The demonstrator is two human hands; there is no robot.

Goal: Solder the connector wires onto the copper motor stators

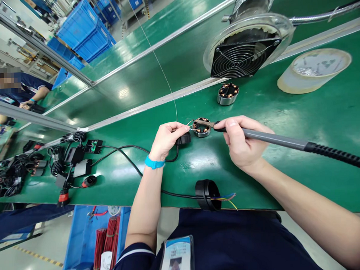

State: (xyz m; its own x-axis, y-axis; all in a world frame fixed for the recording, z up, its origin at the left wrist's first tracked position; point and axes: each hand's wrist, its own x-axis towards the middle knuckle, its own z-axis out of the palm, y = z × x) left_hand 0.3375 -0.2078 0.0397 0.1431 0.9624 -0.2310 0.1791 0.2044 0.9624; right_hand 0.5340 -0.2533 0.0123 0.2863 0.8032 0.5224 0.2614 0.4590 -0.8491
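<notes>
My right hand (246,142) is closed around the grey handle of a soldering iron (266,137), its tip resting at the rim of a small stator (201,128) with copper windings. Thumb and forefinger of my left hand (170,139) pinch a thin solder wire (161,60) that hangs down from above. Fine leads show between those fingertips and the stator. Just below my left fingers lies a black round part (184,139) on a cable, partly hidden. A black cylindrical housing (207,194) with coloured wire ends lies near the table's front edge.
A second stator (228,94) stands below a fume extractor fan (238,59). A tape-like roll (314,71) is at the right. Cables and connectors (70,159) crowd the left of the green table (254,191). A co-worker (23,88) sits beyond the frame rail.
</notes>
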